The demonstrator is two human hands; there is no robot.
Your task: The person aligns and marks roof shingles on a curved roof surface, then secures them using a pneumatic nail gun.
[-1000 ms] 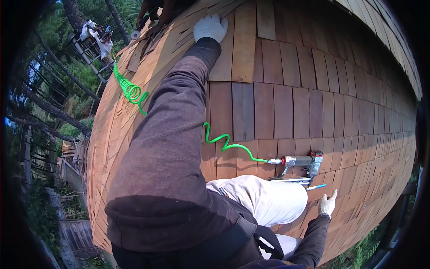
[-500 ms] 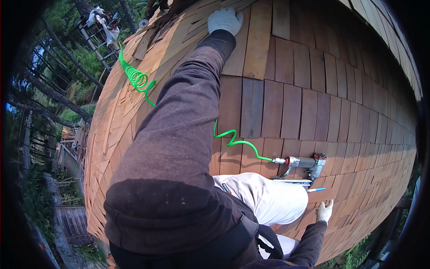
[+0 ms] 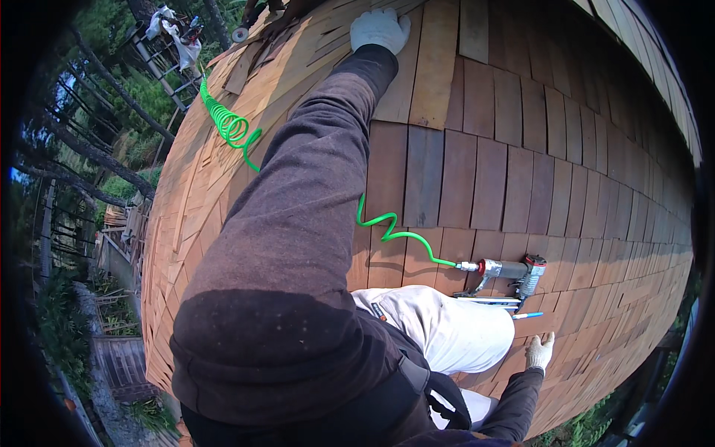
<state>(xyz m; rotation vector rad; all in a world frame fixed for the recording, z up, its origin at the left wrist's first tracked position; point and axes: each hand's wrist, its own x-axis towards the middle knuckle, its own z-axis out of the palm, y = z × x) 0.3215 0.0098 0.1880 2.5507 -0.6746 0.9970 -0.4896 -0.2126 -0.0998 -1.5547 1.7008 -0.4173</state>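
Observation:
My left hand, in a white glove, is stretched far up the slope. It rests at the upper part of a long tan wooden shingle, thumb held apart; the fingertips are foreshortened. Low on the right, my gloved right hand touches the shingled surface with thumb and fingers spread, holding nothing. Just beyond it lie a blue-and-white marker pen and a pneumatic nailer on its side. A green coiled air hose runs from the nailer under my left arm.
Overlapping wooden shingles cover the curved slope. More hose coils lie at upper left, near loose shingles. Part of another person shows at the top edge. Beyond the left edge, trees and a wooden deck stand far below.
The view has shifted slightly, so the shingles and hose sit a little to the right. Both hands keep their places; the nailer and marker pen have not moved on the slope.

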